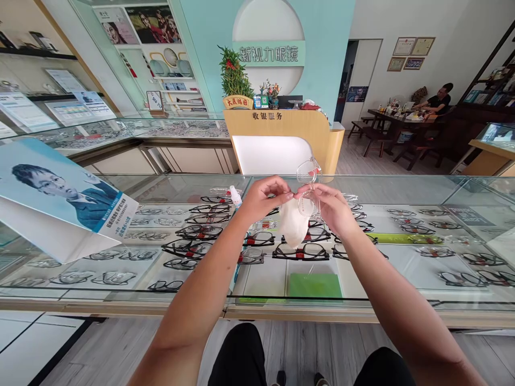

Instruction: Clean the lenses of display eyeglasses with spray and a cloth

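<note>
Above the middle of the glass display counter [402,187], the right hand [330,208] pinches a pair of transparent plastic-framed spectacles [309,172] held upright in the air. The fingertips of the left hand [263,199] are pressed together on a soft white cleaning cloth [293,224] hanging beneath. So light a pinch on smooth plastic may let the frame slip onto the glass top, or an elbow may tip the small white dropper bottle [235,196] just left of the hands. Rows of dark frames lie under the glass, a tilted poster [60,198] rests at the counter's left end, and a wooden cashier desk [281,128] stands behind it.
</note>
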Demonstrator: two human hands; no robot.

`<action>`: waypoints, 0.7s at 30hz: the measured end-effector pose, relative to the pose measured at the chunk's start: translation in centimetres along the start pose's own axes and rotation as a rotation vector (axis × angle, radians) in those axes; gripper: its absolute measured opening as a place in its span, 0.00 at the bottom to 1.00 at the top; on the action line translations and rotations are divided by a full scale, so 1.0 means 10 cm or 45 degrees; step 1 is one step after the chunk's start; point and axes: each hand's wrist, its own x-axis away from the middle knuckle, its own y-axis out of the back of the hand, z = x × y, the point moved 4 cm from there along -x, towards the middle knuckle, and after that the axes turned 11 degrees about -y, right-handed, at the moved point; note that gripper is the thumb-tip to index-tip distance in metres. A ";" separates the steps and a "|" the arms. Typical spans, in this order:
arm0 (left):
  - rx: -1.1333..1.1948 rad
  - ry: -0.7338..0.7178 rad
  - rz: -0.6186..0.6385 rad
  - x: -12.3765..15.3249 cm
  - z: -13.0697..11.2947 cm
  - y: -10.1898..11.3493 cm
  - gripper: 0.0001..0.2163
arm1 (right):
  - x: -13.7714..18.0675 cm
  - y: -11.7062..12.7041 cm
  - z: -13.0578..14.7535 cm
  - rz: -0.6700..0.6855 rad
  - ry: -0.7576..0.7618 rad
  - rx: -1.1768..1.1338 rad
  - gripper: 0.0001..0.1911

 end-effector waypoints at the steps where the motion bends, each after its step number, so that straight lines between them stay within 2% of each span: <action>1: -0.003 0.000 -0.005 0.00 0.00 0.00 0.19 | 0.00 0.01 -0.01 -0.012 -0.008 0.010 0.15; 10: -0.064 -0.032 0.078 0.01 -0.05 0.01 0.13 | 0.00 -0.02 0.01 -0.020 -0.032 0.008 0.16; 21: -0.143 -0.025 0.040 0.02 -0.05 0.04 0.15 | 0.00 -0.03 0.00 -0.008 -0.032 -0.001 0.15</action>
